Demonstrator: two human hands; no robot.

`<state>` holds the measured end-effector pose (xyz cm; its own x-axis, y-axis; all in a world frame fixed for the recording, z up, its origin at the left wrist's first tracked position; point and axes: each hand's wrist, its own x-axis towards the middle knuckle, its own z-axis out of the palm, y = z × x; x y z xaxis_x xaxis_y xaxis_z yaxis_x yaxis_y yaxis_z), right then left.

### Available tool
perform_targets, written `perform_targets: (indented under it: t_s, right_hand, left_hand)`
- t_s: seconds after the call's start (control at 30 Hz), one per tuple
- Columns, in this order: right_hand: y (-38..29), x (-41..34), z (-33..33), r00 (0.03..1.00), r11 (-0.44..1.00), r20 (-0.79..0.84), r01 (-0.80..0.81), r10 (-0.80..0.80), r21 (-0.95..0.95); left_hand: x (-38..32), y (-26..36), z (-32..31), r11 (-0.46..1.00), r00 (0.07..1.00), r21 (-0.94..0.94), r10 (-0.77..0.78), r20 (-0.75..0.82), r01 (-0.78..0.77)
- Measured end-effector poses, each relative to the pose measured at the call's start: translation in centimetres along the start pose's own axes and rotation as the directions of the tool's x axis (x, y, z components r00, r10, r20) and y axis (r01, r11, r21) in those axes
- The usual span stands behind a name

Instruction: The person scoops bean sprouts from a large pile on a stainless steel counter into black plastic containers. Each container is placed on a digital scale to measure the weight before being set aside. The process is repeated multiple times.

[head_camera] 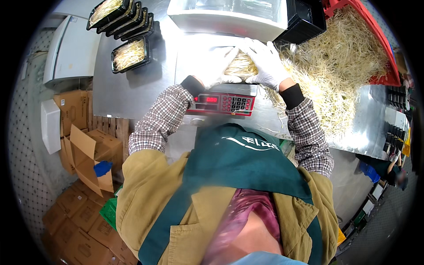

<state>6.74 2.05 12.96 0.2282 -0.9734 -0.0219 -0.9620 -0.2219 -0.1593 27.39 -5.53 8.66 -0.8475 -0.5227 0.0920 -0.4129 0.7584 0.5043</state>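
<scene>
My left hand and my right hand, both in white gloves, press in from either side on a portion of bean sprouts. The sprouts lie over the platform of a digital scale with a red-edged keypad and lit display; a dark edge, perhaps of a tray, shows beneath them. A loose heap of bean sprouts spreads to the right of my right hand. At the upper left, a black tray of bean sprouts rests beside several leaning filled black trays.
A white foam box stands behind the scale, with stacked empty black trays beside it. A red crate lies tipped at the upper right. Cardboard boxes cover the floor at lower left. Another person is at far right.
</scene>
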Motion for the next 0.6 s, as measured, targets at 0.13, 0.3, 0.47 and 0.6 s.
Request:
perform_targets:
  t_s: [0.13, 0.3, 0.47, 0.6]
  right_hand:
    - [0.7, 0.5, 0.9, 0.995, 0.997, -0.078, 0.064, -0.067, -0.035]
    - [2.0, -1.1, 1.4, 0.986, 0.882, -0.164, 0.108, -0.035, 0.459]
    - [0.9, -1.7, 5.4, 0.844, 0.502, -0.276, 0.009, 0.46, 0.865]
    - [-3.7, 0.7, 6.5, 0.736, 0.76, -0.461, -0.11, 0.496, 0.641]
  left_hand:
    - [0.1, 0.3, -0.1, 0.997, 1.0, 0.08, 0.019, -0.007, -0.018]
    - [-1.0, 0.3, -0.8, 0.982, 0.986, 0.16, 0.116, -0.119, -0.096]
    - [-1.4, 1.2, 0.6, 0.997, 0.94, 0.048, -0.046, -0.338, 0.066]
    - [-0.2, 1.2, 3.8, 0.996, 0.902, 0.027, -0.063, -0.427, 0.082]
